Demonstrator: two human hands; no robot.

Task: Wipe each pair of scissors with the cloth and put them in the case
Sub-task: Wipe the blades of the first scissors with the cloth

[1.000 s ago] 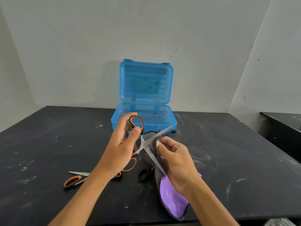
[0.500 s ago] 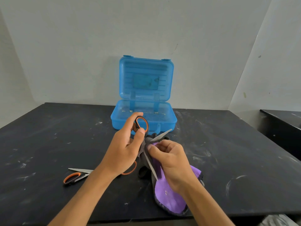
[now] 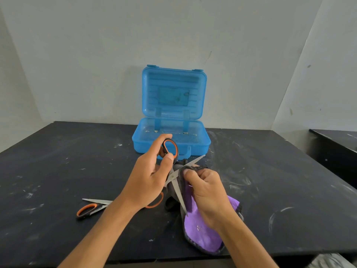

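Note:
My left hand (image 3: 148,176) grips the orange-and-black handles of a pair of scissors (image 3: 174,179) whose blades are spread wide apart above the table. My right hand (image 3: 206,192) pinches the purple-and-grey cloth (image 3: 202,235) against the blades near the pivot. The cloth hangs down onto the black table (image 3: 280,190). A second pair of scissors (image 3: 92,207) with orange handles lies flat on the table to the left. A black handle loop of another pair (image 3: 170,204) shows under the cloth. The blue plastic case (image 3: 171,140) stands open at the back, its lid upright.
The table runs to the white walls at the back and sides. Another dark surface (image 3: 336,149) stands at the far right. The front table edge lies just below my forearms.
My right hand has slid the cloth up along the blades toward the pivot, and both hands have shifted slightly upward. The scissors on the table have not moved.

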